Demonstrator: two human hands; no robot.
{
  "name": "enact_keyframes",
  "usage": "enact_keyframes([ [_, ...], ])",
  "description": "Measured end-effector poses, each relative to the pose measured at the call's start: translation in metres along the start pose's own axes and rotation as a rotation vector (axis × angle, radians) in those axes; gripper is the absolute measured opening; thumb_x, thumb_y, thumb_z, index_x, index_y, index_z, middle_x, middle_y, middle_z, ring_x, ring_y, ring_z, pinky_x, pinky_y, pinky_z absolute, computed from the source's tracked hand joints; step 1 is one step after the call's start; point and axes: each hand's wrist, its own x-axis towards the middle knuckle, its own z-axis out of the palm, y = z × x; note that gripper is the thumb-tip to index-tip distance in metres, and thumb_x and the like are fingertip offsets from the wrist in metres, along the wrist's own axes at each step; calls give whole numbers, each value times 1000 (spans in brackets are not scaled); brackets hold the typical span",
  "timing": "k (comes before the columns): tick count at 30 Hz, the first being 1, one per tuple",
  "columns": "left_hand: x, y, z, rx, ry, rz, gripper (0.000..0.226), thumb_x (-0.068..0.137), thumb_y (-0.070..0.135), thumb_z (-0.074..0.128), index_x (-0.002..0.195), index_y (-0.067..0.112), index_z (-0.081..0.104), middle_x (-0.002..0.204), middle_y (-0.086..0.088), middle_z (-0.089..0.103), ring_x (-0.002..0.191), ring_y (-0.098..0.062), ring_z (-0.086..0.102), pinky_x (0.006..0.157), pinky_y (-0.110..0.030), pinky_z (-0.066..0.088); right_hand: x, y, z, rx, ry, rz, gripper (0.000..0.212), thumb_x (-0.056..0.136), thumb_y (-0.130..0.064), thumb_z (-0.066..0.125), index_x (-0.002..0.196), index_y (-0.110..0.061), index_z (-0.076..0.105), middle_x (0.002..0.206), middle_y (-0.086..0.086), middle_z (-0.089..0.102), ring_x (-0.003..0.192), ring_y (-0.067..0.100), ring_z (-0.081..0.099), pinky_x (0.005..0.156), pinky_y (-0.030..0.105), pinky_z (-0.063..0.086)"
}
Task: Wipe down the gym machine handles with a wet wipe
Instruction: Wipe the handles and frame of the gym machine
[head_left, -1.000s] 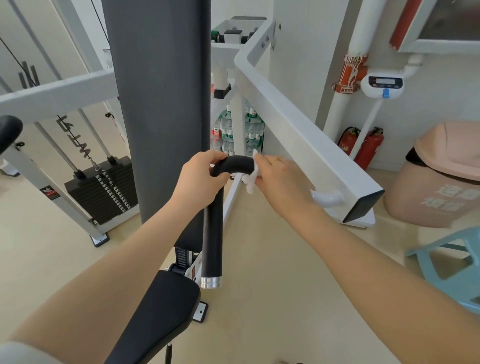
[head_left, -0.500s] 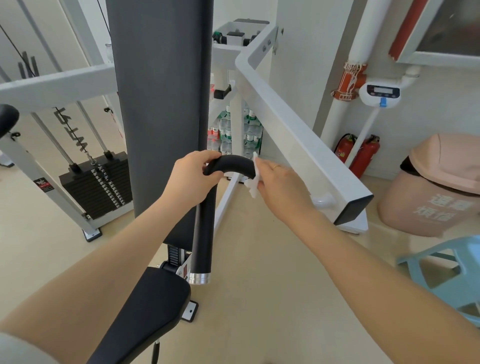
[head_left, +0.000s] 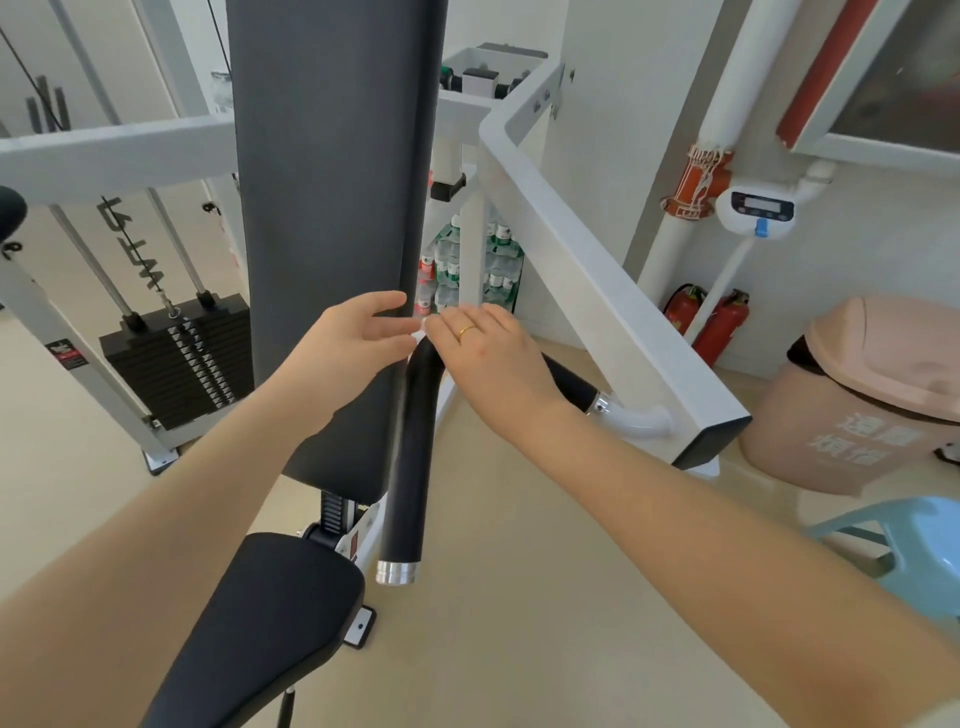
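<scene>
A black padded handle (head_left: 410, 447) bends from the white machine arm (head_left: 597, 270) and hangs down to a chrome end cap. My right hand (head_left: 493, 358) lies over the bend at the top of the handle, covering a white wet wipe (head_left: 422, 330) of which only a small bit shows at the fingertips. My left hand (head_left: 353, 338) is just left of the bend with fingers extended toward the wipe, off the handle. Whether the left fingers touch the wipe I cannot tell.
The dark backrest pad (head_left: 332, 182) rises right behind my hands and the black seat (head_left: 260, 639) lies below. A weight stack (head_left: 182, 358) stands at left. At right are a pink bin (head_left: 872, 395), fire extinguishers (head_left: 711, 322) and a blue stool (head_left: 914, 551).
My left hand let go of the handle's bend and opened. My right hand moved with the wipe from the right side up onto the top of the bend.
</scene>
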Motion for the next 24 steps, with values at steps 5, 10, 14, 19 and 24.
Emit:
enact_keyframes([
  [5, -3, -7, -12, 58, 102, -43, 42, 92, 11, 49, 130, 30, 50, 117, 5, 57, 113, -19, 54, 95, -36, 42, -2, 13, -9, -138, 30, -229, 46, 83, 2, 33, 120, -10, 58, 118, 9, 65, 113, 27, 59, 104, 43, 36],
  [10, -4, -18, -15, 84, 36, -4, 42, 90, 6, 49, 121, 35, 55, 111, 2, 59, 111, -11, 53, 68, -17, 41, -8, -5, 0, -106, -11, -360, 41, 84, 2, 36, 113, -12, 62, 117, 8, 65, 118, 28, 55, 106, 45, 34],
  [14, -1, -20, -22, 77, 38, -3, 36, 93, 13, 49, 121, 34, 57, 107, 2, 63, 94, -13, 59, 63, -20, 43, -12, -11, -1, -85, -2, -541, 28, 84, -2, 55, 106, -17, 64, 114, 3, 67, 120, 27, 54, 108, 45, 32],
  [19, -3, -27, -22, 75, 14, -2, 31, 92, 14, 52, 114, 35, 59, 96, 5, 65, 90, -15, 60, 79, -25, 46, -34, -35, 7, -29, -4, -672, 21, 81, -1, 56, 94, -14, 66, 100, 5, 70, 115, 29, 57, 106, 42, 35],
  [24, -1, -23, -18, 73, 0, -17, 32, 93, 14, 51, 113, 37, 58, 103, -1, 66, 86, -17, 61, 69, -20, 44, -6, -2, -8, -2, 117, -341, 33, 84, -6, 42, 102, -14, 68, 102, 6, 71, 101, 25, 65, 90, 36, 48],
])
